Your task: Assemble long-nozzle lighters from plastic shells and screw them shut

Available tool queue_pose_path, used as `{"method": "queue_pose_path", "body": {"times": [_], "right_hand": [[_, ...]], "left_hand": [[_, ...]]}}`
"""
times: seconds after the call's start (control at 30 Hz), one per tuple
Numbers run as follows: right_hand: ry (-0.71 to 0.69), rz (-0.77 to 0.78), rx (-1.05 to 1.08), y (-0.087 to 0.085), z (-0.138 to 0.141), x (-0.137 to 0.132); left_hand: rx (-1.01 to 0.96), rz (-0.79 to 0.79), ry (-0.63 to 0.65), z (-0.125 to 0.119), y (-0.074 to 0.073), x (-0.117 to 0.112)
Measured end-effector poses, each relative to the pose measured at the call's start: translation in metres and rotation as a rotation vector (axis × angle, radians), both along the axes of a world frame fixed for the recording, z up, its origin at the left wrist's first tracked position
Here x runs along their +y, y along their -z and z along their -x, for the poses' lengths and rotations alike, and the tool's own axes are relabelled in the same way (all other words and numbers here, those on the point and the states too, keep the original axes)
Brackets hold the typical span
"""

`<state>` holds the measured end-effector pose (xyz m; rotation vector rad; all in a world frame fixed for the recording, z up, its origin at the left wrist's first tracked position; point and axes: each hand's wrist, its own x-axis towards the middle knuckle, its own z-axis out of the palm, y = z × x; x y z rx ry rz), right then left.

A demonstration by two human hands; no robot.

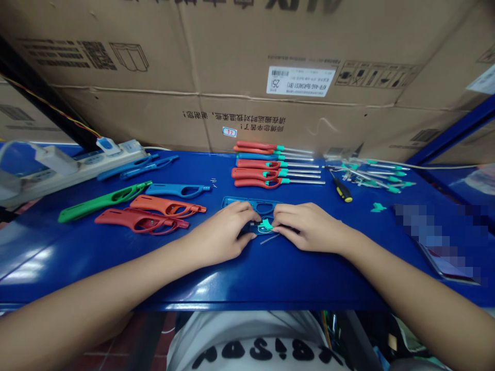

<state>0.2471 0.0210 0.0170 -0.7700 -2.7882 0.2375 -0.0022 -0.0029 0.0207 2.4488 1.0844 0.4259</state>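
My left hand and my right hand meet at the middle of the blue table. Both press on a blue lighter handle shell lying flat. Between the fingertips sits a small teal trigger part, pinched from both sides. A thin metal rod pokes out below my right fingers. Much of the shell is hidden under my hands.
Empty handle shells lie at left: green, red, orange, blue. Finished red and blue lighters are stacked behind. A screwdriver and teal-tipped metal tubes lie at right. A power strip sits far left. Cardboard boxes wall the back.
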Motion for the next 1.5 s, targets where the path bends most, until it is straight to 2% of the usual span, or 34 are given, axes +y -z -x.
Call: {"method": "queue_pose_path", "body": {"times": [0.2,1.5], "right_hand": [[0.004,0.048,0.021,-0.0037,0.0011,-0.0006],[-0.012,-0.018,-0.048,-0.0067,0.0009,-0.0024]], "left_hand": [[-0.003,-0.010,0.002,0.0000,-0.0001,-0.0002],[-0.002,0.017,0.004,-0.0019,0.0004,0.0014]]}}
